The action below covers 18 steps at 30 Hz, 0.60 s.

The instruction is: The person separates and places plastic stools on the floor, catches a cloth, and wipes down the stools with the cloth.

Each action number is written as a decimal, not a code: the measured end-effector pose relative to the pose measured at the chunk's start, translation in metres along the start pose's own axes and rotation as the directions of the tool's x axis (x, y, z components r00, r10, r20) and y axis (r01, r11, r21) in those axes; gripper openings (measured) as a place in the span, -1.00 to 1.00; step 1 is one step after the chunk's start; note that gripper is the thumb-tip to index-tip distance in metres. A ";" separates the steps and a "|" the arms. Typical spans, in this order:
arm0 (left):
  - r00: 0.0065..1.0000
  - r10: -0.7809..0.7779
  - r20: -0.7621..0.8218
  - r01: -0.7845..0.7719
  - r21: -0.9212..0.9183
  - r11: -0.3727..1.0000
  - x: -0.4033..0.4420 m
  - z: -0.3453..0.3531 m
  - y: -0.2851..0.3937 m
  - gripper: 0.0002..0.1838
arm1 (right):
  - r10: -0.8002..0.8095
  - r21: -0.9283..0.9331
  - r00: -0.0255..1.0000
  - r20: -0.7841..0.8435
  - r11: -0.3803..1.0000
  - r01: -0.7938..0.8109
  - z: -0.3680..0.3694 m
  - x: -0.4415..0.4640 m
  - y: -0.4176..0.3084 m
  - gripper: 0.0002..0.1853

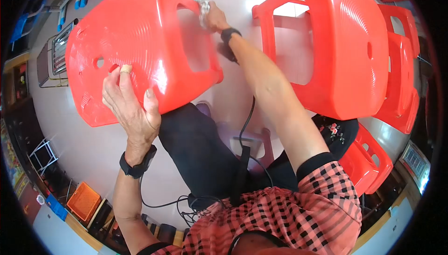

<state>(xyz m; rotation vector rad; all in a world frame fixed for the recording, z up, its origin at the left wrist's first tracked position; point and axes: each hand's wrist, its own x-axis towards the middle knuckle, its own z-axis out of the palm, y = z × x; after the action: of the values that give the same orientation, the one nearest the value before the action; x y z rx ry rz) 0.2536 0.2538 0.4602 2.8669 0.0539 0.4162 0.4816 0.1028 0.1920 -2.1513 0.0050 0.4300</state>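
Observation:
A red plastic stool (pixel 135 26) stands upright in front of me on the left. My left hand (pixel 133 98) lies on its seat near the small centre hole, with the fingers stretched and the thumb apart. One fingertip has a tan wrapping like a bandage. At the far side of the same stool, my right hand (pixel 216 18) grips a crumpled whitish cloth (pixel 204 12) against the frame by the side opening. Part of the cloth is hidden behind the hand. A second red stool (pixel 357 45) stands to the right, beyond my right forearm.
More red stools (pixel 399 75) stand along the right, with another pair (pixel 366 164) lower down. A small purplish stool (pixel 263 143) is between my legs. Black cables (pixel 252 115) hang near my body. An orange basket (pixel 84 202) sits at lower left, and a metal rack (pixel 60 49) is at left.

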 end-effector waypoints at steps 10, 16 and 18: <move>0.997 0.034 -0.074 -0.034 0.008 0.999 0.003 0.002 -0.003 -0.43 | -0.352 -0.096 0.906 -0.236 0.936 0.339 0.064 -0.151 0.100 -0.63; 0.988 0.028 -0.152 -0.022 0.046 0.999 0.004 0.008 -0.007 -0.49 | 0.091 0.219 0.976 -0.200 0.975 -0.046 0.055 -0.238 0.066 -0.66; 0.984 0.028 -0.177 -0.019 0.052 0.998 0.007 0.010 -0.008 -0.51 | 0.101 0.343 0.984 -0.144 0.938 -0.046 0.039 -0.247 0.036 -0.66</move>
<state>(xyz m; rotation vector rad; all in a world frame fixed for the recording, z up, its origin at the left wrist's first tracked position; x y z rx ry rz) 0.2630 0.2595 0.4507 2.8740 0.0630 0.6835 0.2317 0.0747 0.2182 -1.8418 0.2350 0.2745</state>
